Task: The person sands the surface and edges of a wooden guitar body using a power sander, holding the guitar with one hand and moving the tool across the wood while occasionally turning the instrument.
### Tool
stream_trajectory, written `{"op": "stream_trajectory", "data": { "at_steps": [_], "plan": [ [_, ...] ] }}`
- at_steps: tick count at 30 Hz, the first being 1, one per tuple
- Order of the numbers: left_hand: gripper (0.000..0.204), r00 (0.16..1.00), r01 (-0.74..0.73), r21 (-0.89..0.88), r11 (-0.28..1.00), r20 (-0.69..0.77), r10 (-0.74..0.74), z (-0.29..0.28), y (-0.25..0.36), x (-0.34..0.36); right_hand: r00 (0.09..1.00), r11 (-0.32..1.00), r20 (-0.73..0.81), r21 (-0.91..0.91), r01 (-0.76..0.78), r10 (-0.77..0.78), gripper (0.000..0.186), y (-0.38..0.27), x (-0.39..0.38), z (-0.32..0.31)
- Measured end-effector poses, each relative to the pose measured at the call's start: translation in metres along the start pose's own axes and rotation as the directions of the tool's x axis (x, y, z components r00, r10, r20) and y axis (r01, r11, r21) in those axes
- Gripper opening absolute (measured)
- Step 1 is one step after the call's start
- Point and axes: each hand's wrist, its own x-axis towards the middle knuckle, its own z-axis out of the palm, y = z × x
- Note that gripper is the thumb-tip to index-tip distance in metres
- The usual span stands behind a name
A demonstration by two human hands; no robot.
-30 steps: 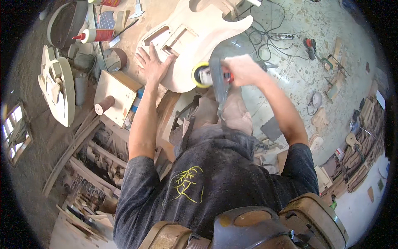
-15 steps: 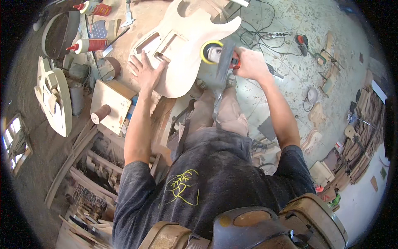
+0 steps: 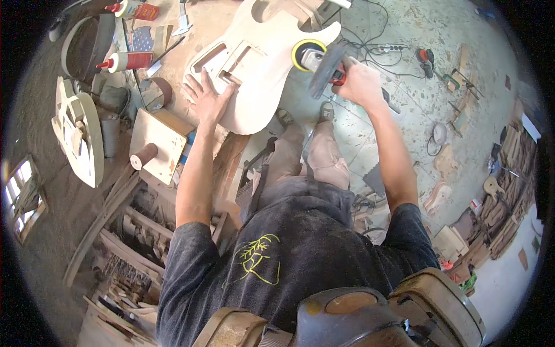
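Observation:
A pale wooden electric guitar body [image 3: 258, 63] with routed cavities lies on the workbench. My left hand [image 3: 209, 99] rests on it with the fingers spread, beside the cavities. My right hand [image 3: 359, 87] is wrapped round the grip of a red and grey power sander [image 3: 312, 59], which has a round yellow-rimmed pad. The pad stands on edge at the right side of the guitar body, near the horn; I cannot tell whether it touches the wood. A dark oblong part [image 3: 327, 69] of the tool hides some of its body.
Red and white glue bottles [image 3: 132, 61] lie on the bench at left, near a sanding belt [image 3: 85, 47]. A second guitar body [image 3: 80, 132] is farther left. Cables [image 3: 378, 49] and another red tool [image 3: 426, 61] lie on the floor at right. Wood offcuts [image 3: 504, 196] are piled at far right.
The sander in my right hand has shifted slightly right, and its dark part now leans more to the right. My left hand stays spread on the guitar body.

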Motion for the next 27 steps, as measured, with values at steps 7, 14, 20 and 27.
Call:
{"op": "stream_trajectory", "data": {
  "at_steps": [7,14,20,27],
  "plan": [
    [0.114,1.0,0.007,0.009,1.0,-0.013,-0.007,-0.003,0.006,-0.001,0.943,0.947,0.145,0.168,0.274,-0.299,0.038,-0.025,0.014,0.018],
    [0.115,0.999,0.034,0.005,0.999,0.007,-0.034,-0.007,0.008,-0.005,0.872,0.896,0.231,0.221,0.384,-0.431,0.044,-0.044,0.008,0.019],
    [0.117,1.0,0.012,0.004,1.0,-0.007,-0.012,-0.004,0.007,-0.002,0.94,0.961,0.207,0.122,0.25,-0.271,0.044,-0.03,-0.001,0.019],
    [0.117,1.0,0.018,0.022,1.0,0.016,-0.019,-0.002,0.001,0.0,0.881,0.946,0.373,0.245,0.21,-0.292,0.045,-0.054,-0.074,0.04]
  ]
}}
